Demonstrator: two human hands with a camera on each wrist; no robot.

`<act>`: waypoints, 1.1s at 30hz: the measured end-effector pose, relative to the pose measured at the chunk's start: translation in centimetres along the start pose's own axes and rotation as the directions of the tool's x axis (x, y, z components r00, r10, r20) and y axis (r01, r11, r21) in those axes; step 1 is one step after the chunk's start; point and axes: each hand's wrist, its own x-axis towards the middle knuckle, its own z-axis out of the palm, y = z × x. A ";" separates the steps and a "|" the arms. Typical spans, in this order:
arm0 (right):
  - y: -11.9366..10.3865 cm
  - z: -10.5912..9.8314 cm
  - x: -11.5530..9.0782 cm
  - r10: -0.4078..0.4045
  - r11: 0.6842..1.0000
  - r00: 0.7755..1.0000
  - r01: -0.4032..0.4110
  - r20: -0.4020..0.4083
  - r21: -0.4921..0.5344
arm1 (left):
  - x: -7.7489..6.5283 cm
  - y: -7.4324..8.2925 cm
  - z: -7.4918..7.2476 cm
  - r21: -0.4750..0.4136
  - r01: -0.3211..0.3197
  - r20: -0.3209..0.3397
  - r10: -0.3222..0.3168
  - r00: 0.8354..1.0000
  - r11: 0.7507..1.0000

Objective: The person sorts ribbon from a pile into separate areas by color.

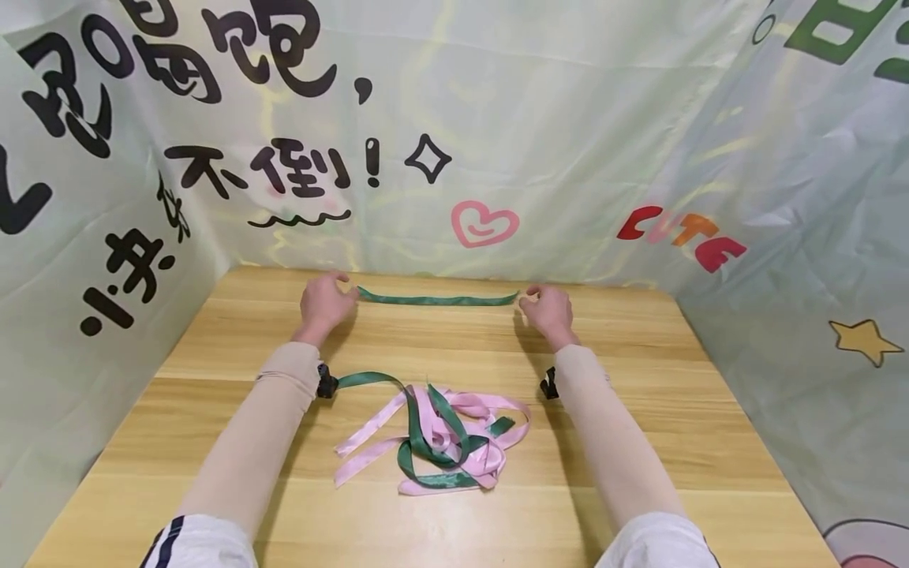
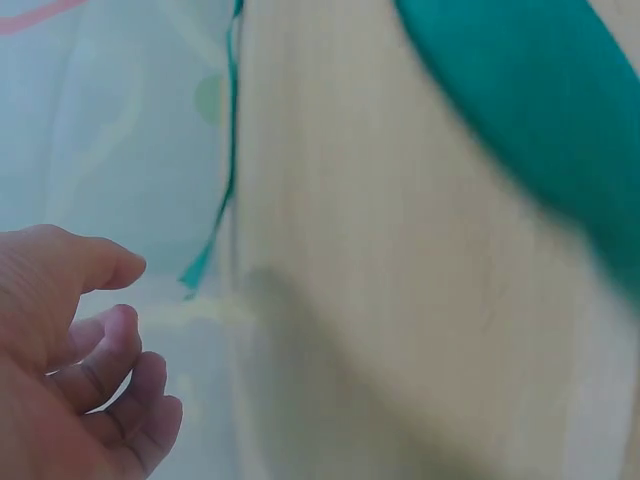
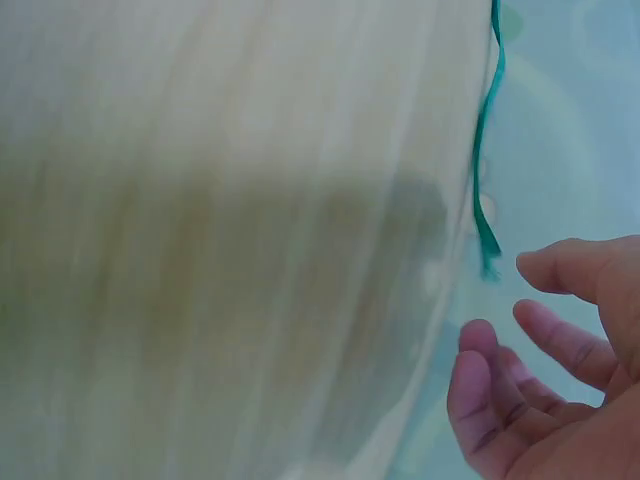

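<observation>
Printed backdrop [image 1: 568, 118] is standing behind the wood tbl [image 1: 149, 473]. Pink & green ribbon pile [image 1: 436, 430] is lying mid-tbl, one green end trailing left. L hand [image 1: 328, 304] & R hand [image 1: 548, 309] are hovering nr far edge, fingers loosely bent, thumbs apart from forefingers, gripping nothing. Green ribbon strip [image 1: 440, 300] is stretching btwn them, ends just clear of fingertips; can't tell if it's touching tbl.

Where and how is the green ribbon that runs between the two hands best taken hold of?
By its two ends, I'd say, each in a fingertip pinch: the left hand coming from the left, the right hand from the right. The green ribbon is narrow and runs nearly straight across, both ends free, a small gap from each hand.
</observation>
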 end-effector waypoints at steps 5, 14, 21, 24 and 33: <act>-0.3 -0.7 -0.5 -0.073 0.997 0.997 0.072 -0.016 -0.012 | -0.5 0.9 -1.6 0.038 -0.080 -0.005 0.080 0.997 0.996; -2.2 -1.1 -3.7 -0.303 0.953 0.953 0.303 -0.007 -0.006 | -3.2 3.0 -2.2 0.026 -0.262 0.050 0.261 0.964 0.965; -3.9 -0.7 -6.9 -0.482 0.876 0.876 0.482 -0.006 -0.029 | -6.6 5.0 -2.1 0.026 -0.371 0.075 0.368 0.927 0.928; -4.8 -0.4 -8.5 -0.569 0.821 0.822 0.569 0.021 -0.037 | -8.2 5.7 -1.8 0.016 -0.434 0.100 0.430 0.897 0.901; -5.9 0.3 -13.1 -0.721 0.685 0.683 0.728 0.119 -0.027 | -12.2 7.4 -0.7 0.005 -0.643 0.136 0.636 0.759 0.766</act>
